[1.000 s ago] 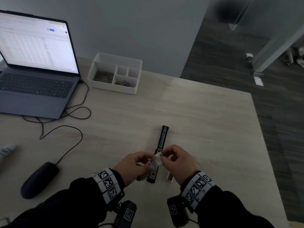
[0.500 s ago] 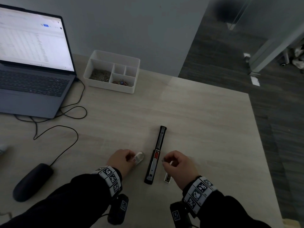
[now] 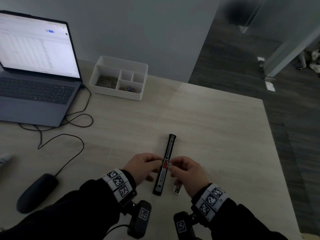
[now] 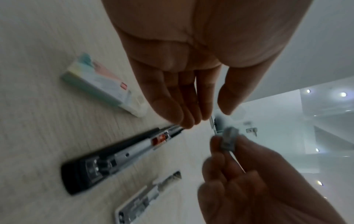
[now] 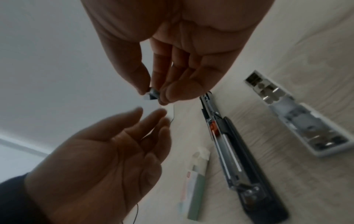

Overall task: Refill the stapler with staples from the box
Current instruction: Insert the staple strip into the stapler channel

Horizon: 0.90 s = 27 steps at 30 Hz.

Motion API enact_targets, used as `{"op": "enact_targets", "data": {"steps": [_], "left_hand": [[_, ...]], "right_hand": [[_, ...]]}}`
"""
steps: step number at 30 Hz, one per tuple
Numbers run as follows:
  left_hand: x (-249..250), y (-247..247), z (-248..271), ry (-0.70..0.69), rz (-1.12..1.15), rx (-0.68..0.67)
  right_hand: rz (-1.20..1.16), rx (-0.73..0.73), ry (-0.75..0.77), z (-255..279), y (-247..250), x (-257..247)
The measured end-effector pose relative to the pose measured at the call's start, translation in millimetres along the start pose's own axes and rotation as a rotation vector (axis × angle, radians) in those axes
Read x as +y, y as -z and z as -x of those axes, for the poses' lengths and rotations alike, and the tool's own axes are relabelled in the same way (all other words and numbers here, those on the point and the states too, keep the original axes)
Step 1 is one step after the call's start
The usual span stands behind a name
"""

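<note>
above the open stapler (image 3: pixel 165 168), right hand (image 3: pixel 186 172) pinches staples (image 4: pixel 229 140)

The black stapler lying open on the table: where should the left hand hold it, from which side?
Probably pinch the black stapler at its hinge end, nearest the person, from the left. Its metal channel faces up and must stay clear, and the right hand holds the grey staple strip on the right.

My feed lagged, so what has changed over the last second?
The small pastel cardboard staple box was let go by the left hand and lies left of the open black stapler. That hand, now empty, moved back toward the right hand, which pinches a grey staple strip. Stapler and white tray stayed put.
</note>
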State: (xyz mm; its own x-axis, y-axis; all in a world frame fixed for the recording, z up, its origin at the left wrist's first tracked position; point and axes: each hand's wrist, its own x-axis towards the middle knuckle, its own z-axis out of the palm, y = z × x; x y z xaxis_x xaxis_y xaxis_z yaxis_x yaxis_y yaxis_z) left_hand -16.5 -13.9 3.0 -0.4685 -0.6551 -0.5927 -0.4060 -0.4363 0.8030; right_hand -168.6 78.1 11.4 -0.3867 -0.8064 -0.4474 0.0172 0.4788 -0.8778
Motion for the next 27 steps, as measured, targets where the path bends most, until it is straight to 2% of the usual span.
{"op": "enact_targets", "data": {"steps": [4,9,16,21,27], "left_hand": [[5,-11,6,0.068,0.219,-0.151],[-1,-13,12,0.148,0.424,-0.181],[-5,-10,14,0.177,0.45,-0.229],[-11,-8,14,0.179,0.453,-0.23],[-12,-9,13,0.181,0.469,-0.212]], "right_hand": [[-0.001,-0.033,0.031,1,-4,-11],[0.178,-0.038,0.175,5,2,-8],[0.398,-0.147,0.428,3,8,-8],[0.355,-0.191,0.368,3,6,1],[0.388,-0.151,0.4,1,3,2]]}}
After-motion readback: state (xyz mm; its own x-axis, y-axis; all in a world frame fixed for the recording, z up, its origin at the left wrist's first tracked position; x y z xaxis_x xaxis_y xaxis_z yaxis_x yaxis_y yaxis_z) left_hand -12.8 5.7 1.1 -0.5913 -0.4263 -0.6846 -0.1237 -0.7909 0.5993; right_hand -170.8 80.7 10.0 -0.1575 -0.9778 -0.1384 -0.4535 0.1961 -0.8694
